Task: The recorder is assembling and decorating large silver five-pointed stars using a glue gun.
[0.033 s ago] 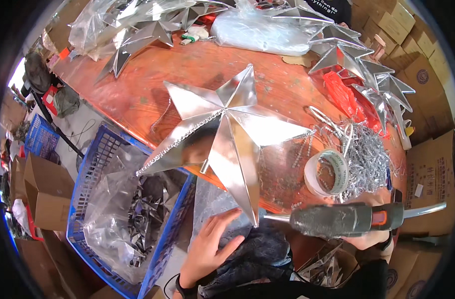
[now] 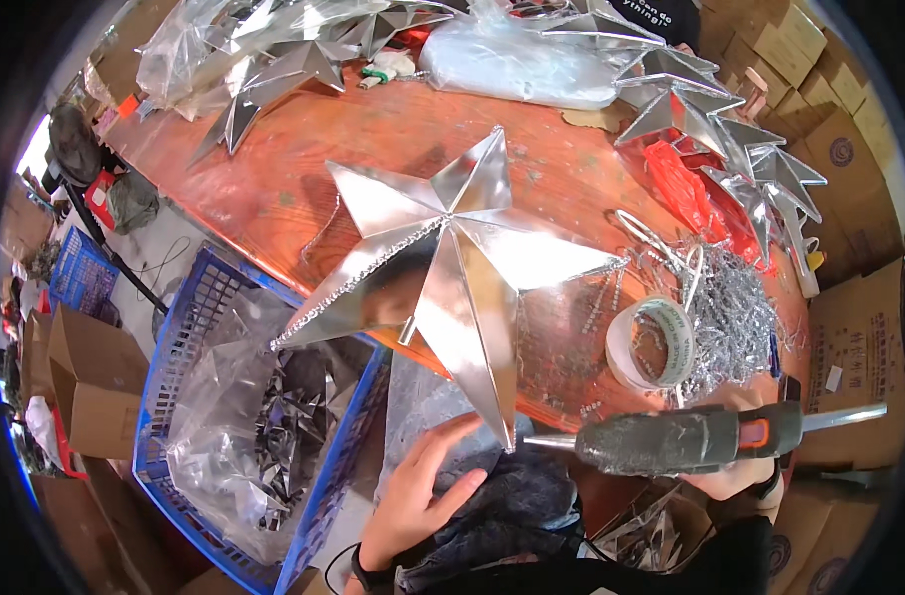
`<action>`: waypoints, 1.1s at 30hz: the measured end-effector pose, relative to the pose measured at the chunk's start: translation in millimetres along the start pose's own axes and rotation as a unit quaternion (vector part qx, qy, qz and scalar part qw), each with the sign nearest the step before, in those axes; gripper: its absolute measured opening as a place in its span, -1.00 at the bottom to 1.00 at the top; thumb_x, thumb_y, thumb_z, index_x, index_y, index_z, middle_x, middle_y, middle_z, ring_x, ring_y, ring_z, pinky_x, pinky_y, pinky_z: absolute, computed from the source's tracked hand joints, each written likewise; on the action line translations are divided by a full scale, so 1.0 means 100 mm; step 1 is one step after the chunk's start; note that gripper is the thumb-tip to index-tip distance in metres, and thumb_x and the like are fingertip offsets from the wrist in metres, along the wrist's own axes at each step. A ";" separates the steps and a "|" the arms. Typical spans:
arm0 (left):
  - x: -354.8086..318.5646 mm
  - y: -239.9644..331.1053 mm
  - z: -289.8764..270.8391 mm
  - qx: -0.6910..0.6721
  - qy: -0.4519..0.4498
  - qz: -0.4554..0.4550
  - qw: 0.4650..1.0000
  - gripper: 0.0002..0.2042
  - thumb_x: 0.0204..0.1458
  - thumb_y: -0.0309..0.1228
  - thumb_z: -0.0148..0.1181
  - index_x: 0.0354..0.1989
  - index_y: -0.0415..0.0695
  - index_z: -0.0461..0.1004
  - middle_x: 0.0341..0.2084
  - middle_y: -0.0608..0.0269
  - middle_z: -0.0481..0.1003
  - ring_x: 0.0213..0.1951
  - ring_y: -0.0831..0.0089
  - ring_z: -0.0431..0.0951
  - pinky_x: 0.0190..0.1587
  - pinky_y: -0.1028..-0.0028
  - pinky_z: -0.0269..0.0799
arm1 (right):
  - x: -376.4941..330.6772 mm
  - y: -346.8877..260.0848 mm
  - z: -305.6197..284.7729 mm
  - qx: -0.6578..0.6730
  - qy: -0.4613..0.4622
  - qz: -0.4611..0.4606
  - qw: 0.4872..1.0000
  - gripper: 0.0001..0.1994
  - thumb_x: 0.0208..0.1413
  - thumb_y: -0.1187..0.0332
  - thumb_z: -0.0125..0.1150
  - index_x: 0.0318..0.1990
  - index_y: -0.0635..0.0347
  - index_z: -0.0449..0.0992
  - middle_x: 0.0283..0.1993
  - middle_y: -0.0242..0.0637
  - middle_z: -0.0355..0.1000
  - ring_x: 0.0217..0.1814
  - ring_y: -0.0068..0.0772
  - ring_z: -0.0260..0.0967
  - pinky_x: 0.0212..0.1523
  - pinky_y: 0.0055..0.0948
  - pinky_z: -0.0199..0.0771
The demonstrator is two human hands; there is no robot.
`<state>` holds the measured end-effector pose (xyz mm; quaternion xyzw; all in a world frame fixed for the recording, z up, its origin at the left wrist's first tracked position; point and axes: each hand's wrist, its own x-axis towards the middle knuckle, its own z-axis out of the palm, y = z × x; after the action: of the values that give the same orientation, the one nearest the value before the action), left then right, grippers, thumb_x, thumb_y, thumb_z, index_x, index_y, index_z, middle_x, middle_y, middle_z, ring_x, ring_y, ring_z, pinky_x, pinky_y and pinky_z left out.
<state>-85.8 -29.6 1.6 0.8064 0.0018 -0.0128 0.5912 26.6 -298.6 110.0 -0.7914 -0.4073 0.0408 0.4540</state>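
Observation:
A large silver five-pointed star (image 2: 477, 297) lies face up on the table's near edge, with one long point reaching out toward me. Beaded silver trim runs along its lower left arm. Beside that near point is my left hand (image 2: 413, 501), thumb and forefinger apart; the forefinger's tip is close to the star's edge, and I cannot tell whether it touches. My right hand (image 2: 735, 476) grips a dark hot glue gun (image 2: 661, 439) from behind, mostly hidden by its body. The nozzle points left, just right of the star's tip. A clear glue stick (image 2: 844, 416) sticks out of its back.
A tape roll (image 2: 651, 344) and a heap of silver tinsel (image 2: 730, 317) lie right on the reddish wooden table (image 2: 562, 159). More silver stars (image 2: 685, 114) and plastic bags (image 2: 517, 64) line the far side. A blue basket (image 2: 155, 436) stands left, cardboard boxes (image 2: 859, 367) right.
The glue gun's nozzle has dipped slightly toward me. The star and my left hand are in nearly the same place.

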 end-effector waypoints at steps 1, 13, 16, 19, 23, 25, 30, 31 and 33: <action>0.01 0.01 0.03 -0.043 0.005 0.001 0.999 -0.55 -0.02 -0.43 0.16 0.06 -0.27 0.24 -0.02 0.03 0.35 -0.01 0.22 0.38 0.02 0.36 0.25 | -0.01 -0.01 0.01 -0.029 -0.018 -0.004 0.999 -0.79 -0.22 0.48 0.28 -0.35 0.33 0.48 -0.49 -0.20 0.47 -0.50 -0.31 0.48 -0.50 -0.47 0.43; 0.09 0.00 0.20 -0.138 -0.056 -0.021 0.989 -0.85 0.05 -0.52 0.05 -0.21 -0.29 0.38 -0.36 0.15 0.51 -0.44 0.45 0.50 -0.27 0.53 0.37 | 0.04 -0.01 0.02 -0.060 -0.100 0.064 0.991 -0.68 -0.27 0.34 0.35 -0.34 0.35 0.47 -0.44 -0.23 0.45 -0.45 -0.42 0.44 -0.46 -0.50 0.38; 0.08 0.00 0.18 -0.132 -0.085 -0.020 0.987 -0.87 0.08 -0.50 0.04 -0.25 -0.30 0.38 -0.29 0.13 0.49 -0.36 0.40 0.48 -0.20 0.48 0.36 | -0.04 0.12 0.01 0.010 -0.098 0.077 0.992 -0.68 -0.26 0.34 0.35 -0.33 0.36 0.47 -0.41 -0.19 0.44 -0.44 -0.39 0.42 -0.45 -0.50 0.37; 0.11 0.00 0.18 -0.140 -0.089 -0.012 0.986 -0.89 0.08 -0.50 0.03 -0.31 -0.31 0.40 -0.32 0.13 0.49 -0.35 0.37 0.48 -0.20 0.48 0.36 | -0.07 0.14 0.01 0.027 -0.100 0.089 0.991 -0.67 -0.25 0.34 0.36 -0.33 0.37 0.47 -0.40 -0.17 0.43 -0.44 -0.37 0.42 -0.45 -0.48 0.37; 0.11 -0.02 0.18 -0.122 -0.086 0.002 0.989 -0.89 0.08 -0.51 0.03 -0.33 -0.31 0.41 -0.33 0.12 0.49 -0.32 0.35 0.49 -0.20 0.48 0.36 | -0.06 0.12 0.02 0.028 -0.092 0.102 0.990 -0.65 -0.26 0.33 0.37 -0.32 0.37 0.46 -0.40 -0.16 0.43 -0.43 -0.34 0.43 -0.45 -0.47 0.38; 0.12 -0.03 0.19 -0.120 -0.085 0.003 0.989 -0.89 0.08 -0.51 0.03 -0.32 -0.31 0.42 -0.34 0.12 0.49 -0.31 0.35 0.49 -0.19 0.47 0.36 | -0.03 0.09 0.03 0.007 -0.095 0.098 0.991 -0.64 -0.26 0.34 0.38 -0.30 0.38 0.45 -0.41 -0.17 0.43 -0.42 -0.34 0.44 -0.44 -0.48 0.38; 0.12 -0.09 0.23 -0.150 -0.085 -0.008 0.985 -0.88 0.08 -0.52 0.03 -0.26 -0.28 0.42 -0.38 0.14 0.49 -0.29 0.31 0.51 -0.21 0.46 0.37 | 0.00 0.05 0.00 -0.001 -0.078 0.147 0.986 -0.58 -0.27 0.37 0.39 -0.22 0.39 0.43 -0.40 -0.24 0.46 -0.38 -0.45 0.44 -0.37 -0.49 0.40; 0.12 -0.12 0.23 -0.136 -0.089 -0.013 0.987 -0.87 0.08 -0.52 0.03 -0.24 -0.27 0.43 -0.37 0.13 0.50 -0.29 0.33 0.52 -0.20 0.47 0.38 | 0.04 0.03 0.00 -0.005 -0.074 0.148 0.986 -0.58 -0.27 0.38 0.38 -0.20 0.37 0.43 -0.38 -0.25 0.47 -0.36 -0.46 0.44 -0.35 -0.50 0.40; 0.11 -0.19 0.24 -0.107 -0.095 -0.022 0.989 -0.84 0.08 -0.51 0.03 -0.18 -0.24 0.45 -0.36 0.11 0.52 -0.30 0.38 0.54 -0.18 0.49 0.39 | 0.15 -0.03 0.00 -0.014 -0.065 0.148 0.987 -0.58 -0.26 0.41 0.38 -0.17 0.35 0.43 -0.33 -0.26 0.47 -0.31 -0.49 0.44 -0.30 -0.51 0.40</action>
<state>-75.8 -47.0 -24.4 0.7332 -0.0350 -0.1025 0.6714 34.7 -287.7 117.3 -0.8448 -0.3148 0.1535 0.4046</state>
